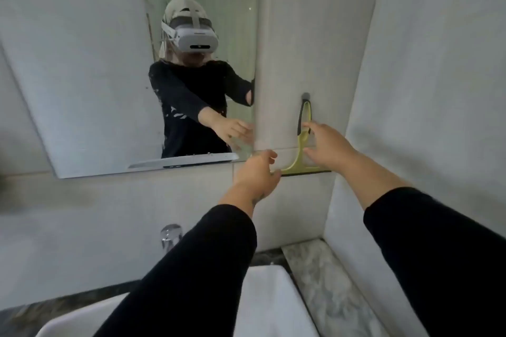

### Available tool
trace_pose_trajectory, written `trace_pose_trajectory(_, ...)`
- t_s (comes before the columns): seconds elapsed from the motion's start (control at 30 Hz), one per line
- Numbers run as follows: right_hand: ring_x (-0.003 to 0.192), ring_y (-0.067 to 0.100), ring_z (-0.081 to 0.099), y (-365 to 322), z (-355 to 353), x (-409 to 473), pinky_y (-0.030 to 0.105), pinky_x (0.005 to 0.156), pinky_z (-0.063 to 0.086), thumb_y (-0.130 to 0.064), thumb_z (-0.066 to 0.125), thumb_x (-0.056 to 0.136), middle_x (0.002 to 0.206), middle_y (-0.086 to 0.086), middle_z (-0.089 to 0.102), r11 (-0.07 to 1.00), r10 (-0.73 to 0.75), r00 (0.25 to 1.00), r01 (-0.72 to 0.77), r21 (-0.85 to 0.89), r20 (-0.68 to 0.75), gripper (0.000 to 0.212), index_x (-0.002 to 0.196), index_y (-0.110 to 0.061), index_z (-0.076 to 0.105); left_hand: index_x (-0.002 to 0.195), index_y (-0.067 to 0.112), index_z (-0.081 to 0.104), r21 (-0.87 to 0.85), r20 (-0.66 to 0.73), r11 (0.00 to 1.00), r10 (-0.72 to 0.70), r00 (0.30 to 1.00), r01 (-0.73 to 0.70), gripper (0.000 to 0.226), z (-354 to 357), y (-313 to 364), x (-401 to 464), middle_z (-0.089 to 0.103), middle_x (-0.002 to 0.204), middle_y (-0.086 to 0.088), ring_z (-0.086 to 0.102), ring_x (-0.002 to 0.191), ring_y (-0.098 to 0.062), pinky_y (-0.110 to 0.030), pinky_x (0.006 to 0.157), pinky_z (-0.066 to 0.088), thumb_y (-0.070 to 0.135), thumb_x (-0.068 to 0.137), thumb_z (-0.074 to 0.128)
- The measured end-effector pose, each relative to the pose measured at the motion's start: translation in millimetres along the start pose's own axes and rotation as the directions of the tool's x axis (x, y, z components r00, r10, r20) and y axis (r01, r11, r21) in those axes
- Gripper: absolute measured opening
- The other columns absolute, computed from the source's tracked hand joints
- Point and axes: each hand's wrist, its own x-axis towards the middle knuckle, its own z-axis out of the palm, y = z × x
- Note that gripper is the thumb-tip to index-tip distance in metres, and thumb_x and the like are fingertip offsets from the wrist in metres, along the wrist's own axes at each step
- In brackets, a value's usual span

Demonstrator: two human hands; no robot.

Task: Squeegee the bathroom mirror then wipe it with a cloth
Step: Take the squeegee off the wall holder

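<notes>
Two open hands, left hand (257, 172) and right hand (325, 145), are stretched toward a squeegee (301, 142) hung right of centre. It is best lifted straight off its hook (305, 96) before the mirror (109, 63) is tackled.

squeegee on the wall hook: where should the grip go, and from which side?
Probably the upright handle of the squeegee, below the hook and above the blade. It hangs vertically against the tiled wall, blade lowest, so come from the front, wrap the handle and lift to clear the hook. The right hand, open, is nearest. The left hand is near the blade's left end.
</notes>
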Motion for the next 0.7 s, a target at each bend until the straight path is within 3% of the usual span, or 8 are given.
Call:
trace_pose_trajectory(0.23,0.118,0.03,0.052,22,35,47,0.037,0.096,0.042,-0.023,0.066,0.088,0.135,0.012,0.045,0.965,0.105,0.965,-0.04,0.26,-0.24,0.086,0.153,-0.027,0.01,0.142,0.025,0.035,-0.156,-0.103,0.988,-0.039,0.994,0.023,0.055,64,12,50,0.051,0.138,0.004,0.052,0.122,-0.016,-0.035,0.094,0.048,0.022,0.093,0.059)
trace_pose_trajectory(0.4,0.115,0.028,0.054,30,51,65,0.037,0.098,0.044,-0.023,0.072,0.082,0.13,0.009,0.051,0.927,0.141,0.917,0.011,0.376,-0.374,0.082,0.149,-0.027,0.024,0.131,0.029,0.044,-0.189,-0.212,0.981,-0.089,0.973,0.049,0.038,98,19,69,0.063,0.121,0.003,0.061,0.106,-0.022,-0.043,0.08,0.054,0.031,0.094,0.054)
trace_pose_trajectory(0.5,0.11,0.027,0.058,31,58,68,0.039,0.095,0.048,-0.02,0.072,0.08,0.127,0.004,0.058,0.906,0.145,0.893,0.054,0.42,-0.427,0.077,0.145,-0.029,0.031,0.117,0.026,0.054,-0.178,-0.263,0.98,-0.131,0.956,0.086,0.023,103,22,75,0.067,0.108,0.001,0.064,0.097,-0.025,-0.041,0.072,0.054,0.025,0.095,0.05)
trace_pose_trajectory(0.63,0.087,0.019,0.054,30,52,70,0.043,0.091,0.05,-0.02,0.073,0.079,0.101,-0.003,0.055,0.894,0.168,0.877,0.057,0.444,-0.45,0.077,0.145,-0.029,0.034,0.112,0.027,0.057,-0.138,-0.317,0.986,-0.134,0.939,0.094,0.018,94,28,74,0.069,0.101,0.002,0.064,0.09,-0.023,-0.035,0.065,0.05,0.022,0.096,0.049)
trace_pose_trajectory(0.7,0.086,0.022,0.054,28,41,69,0.043,0.091,0.05,-0.021,0.074,0.077,0.096,-0.002,0.05,0.884,0.181,0.869,0.061,0.463,-0.46,0.078,0.145,-0.026,0.035,0.113,0.028,0.058,-0.145,-0.339,0.987,-0.115,0.934,0.069,0.02,88,32,69,0.07,0.1,0.002,0.065,0.09,-0.022,-0.036,0.068,0.053,0.023,0.096,0.05)
